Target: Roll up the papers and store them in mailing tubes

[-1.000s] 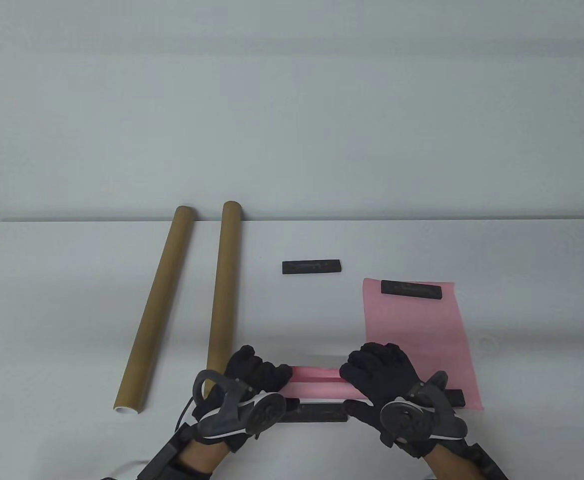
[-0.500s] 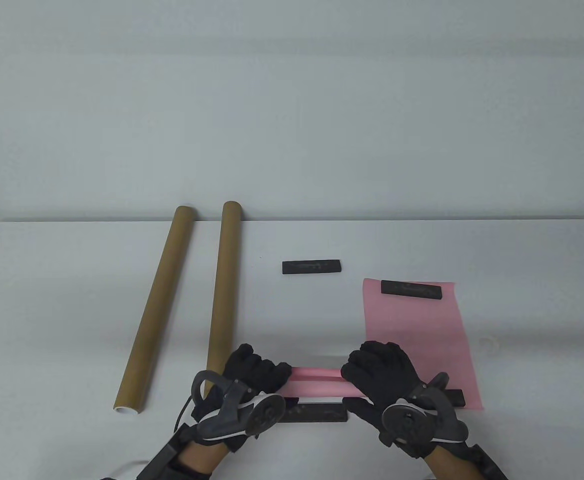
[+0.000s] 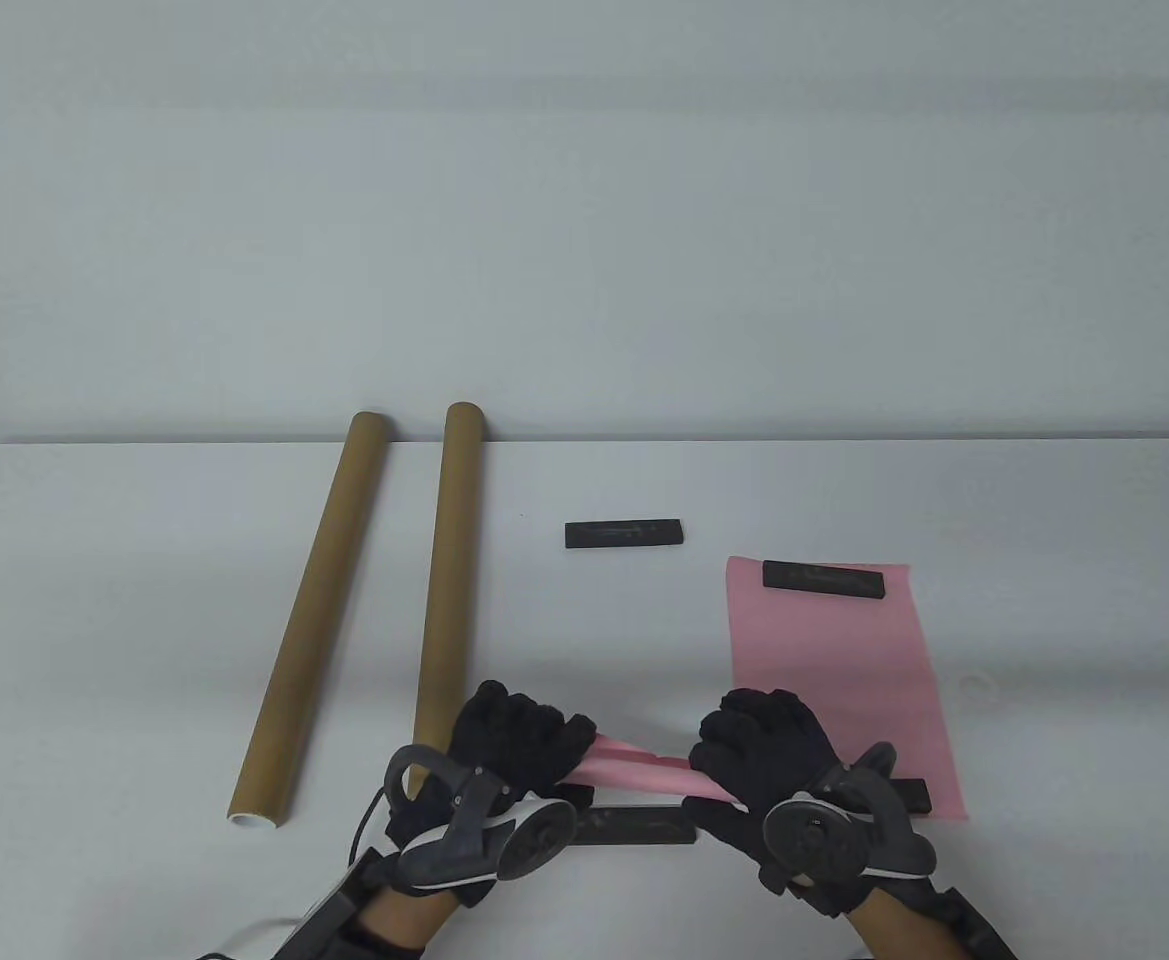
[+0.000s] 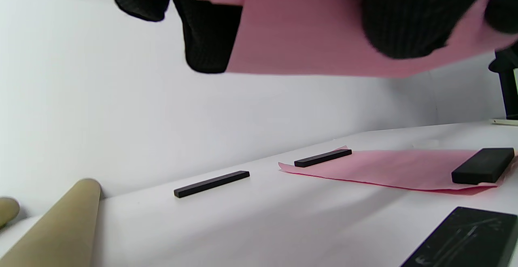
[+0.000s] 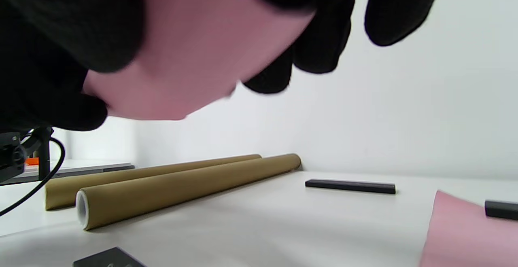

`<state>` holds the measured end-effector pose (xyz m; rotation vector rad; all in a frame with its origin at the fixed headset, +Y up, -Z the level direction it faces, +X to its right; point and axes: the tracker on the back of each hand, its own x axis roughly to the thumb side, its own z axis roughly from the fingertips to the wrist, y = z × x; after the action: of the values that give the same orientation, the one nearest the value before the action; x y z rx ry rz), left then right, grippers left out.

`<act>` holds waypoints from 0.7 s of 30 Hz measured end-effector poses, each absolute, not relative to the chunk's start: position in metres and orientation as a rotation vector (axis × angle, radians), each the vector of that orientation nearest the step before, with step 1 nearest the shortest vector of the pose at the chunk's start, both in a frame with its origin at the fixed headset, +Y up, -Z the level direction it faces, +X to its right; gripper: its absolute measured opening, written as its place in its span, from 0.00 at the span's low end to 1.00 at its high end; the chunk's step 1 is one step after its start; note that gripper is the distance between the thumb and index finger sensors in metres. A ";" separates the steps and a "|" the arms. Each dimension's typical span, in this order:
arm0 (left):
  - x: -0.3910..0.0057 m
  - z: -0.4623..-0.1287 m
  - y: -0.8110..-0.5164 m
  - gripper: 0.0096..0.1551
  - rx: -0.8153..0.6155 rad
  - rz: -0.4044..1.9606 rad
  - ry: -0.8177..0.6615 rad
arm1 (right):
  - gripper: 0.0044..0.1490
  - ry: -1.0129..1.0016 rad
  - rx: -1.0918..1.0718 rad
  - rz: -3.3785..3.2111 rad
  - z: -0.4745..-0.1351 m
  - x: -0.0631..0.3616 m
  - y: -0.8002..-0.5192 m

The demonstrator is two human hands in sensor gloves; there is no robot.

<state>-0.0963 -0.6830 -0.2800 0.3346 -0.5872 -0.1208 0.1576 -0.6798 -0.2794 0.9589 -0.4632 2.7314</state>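
We hold the rolled pink paper (image 3: pixel 634 768) off the desk (image 3: pixel 144 620), left hand (image 3: pixel 509 745) and right hand (image 3: pixel 759 750) each clamped on an end. Loosen either grip and it likely unrolls before reaching the mailing tubes (image 3: pixel 444 580) left of the left grip.

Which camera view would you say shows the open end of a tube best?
The right wrist view: the nearer tube shows its white-lined open mouth. The table view shows only a sliver of white at the left tube's near end. The left wrist view shows only far ends.
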 end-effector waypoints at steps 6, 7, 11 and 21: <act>-0.096 -0.282 -0.683 0.36 0.300 -0.096 -0.593 | 0.41 -0.490 0.957 2.703 -0.278 0.159 -0.679; -0.097 -0.283 -0.683 0.36 0.285 -0.077 -0.591 | 0.44 -0.513 0.963 2.719 -0.277 0.159 -0.679; -0.098 -0.282 -0.684 0.40 0.277 -0.068 -0.580 | 0.36 -0.542 0.970 2.744 -0.276 0.156 -0.679; -0.094 -0.280 -0.684 0.36 0.285 -0.081 -0.607 | 0.43 -0.499 0.966 2.743 -0.278 0.158 -0.680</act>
<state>-0.0937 -0.6843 -0.2803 0.2846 -0.6074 -0.0810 0.1579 -0.6804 -0.2780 0.9663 -0.4985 2.7431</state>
